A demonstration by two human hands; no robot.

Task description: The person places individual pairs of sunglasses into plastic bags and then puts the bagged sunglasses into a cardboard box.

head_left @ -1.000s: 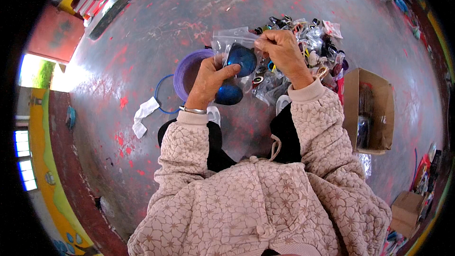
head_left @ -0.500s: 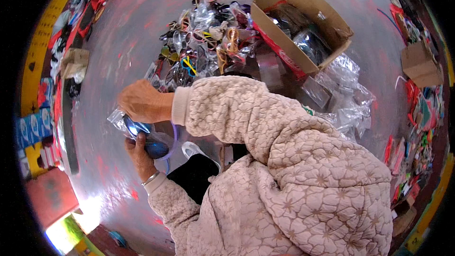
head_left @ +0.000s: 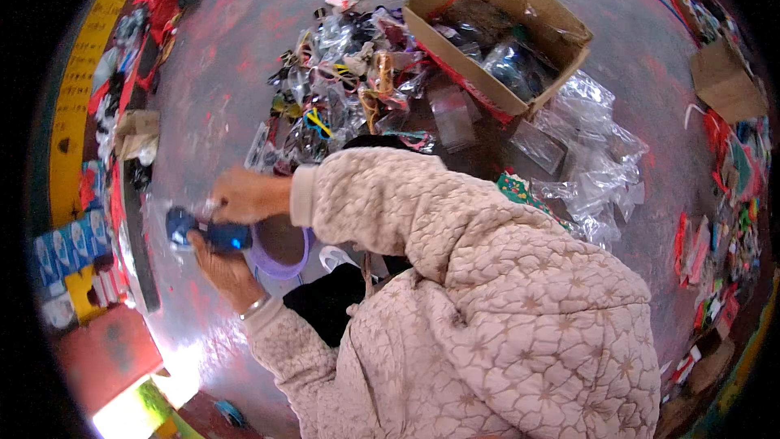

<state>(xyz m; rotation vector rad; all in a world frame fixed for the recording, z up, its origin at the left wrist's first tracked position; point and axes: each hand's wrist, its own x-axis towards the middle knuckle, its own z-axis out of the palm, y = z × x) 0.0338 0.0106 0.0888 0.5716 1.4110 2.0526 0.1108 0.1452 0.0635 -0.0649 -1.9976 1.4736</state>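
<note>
A pair of sunglasses with shiny blue lenses [head_left: 233, 239] is in my left hand [head_left: 229, 278], the thumb pressed over the front. My right hand [head_left: 250, 196] reaches across from the right, its blurred fingers curled down and pinching at the top edge of the sunglasses. Just right of the lenses, below my right wrist, stands a round purple tub [head_left: 282, 268], partly covered by my sleeve. Beyond my hands lies a heap of sunglasses [head_left: 341, 85], many in clear plastic sleeves.
At the back right a cardboard box [head_left: 496, 85] holds plastic-wrapped items. Crumpled clear bags [head_left: 589, 138] lie beside it, and a flat clear sleeve [head_left: 452, 118] nearer the heap. Crowded goods line both sides, with blue packs [head_left: 73, 244] at the left and a small carton [head_left: 729, 81] at the right.
The sunglasses have swung to the left and lie more level, both hands moving with them. More of the purple tub shows. The whole view has shifted slightly.
</note>
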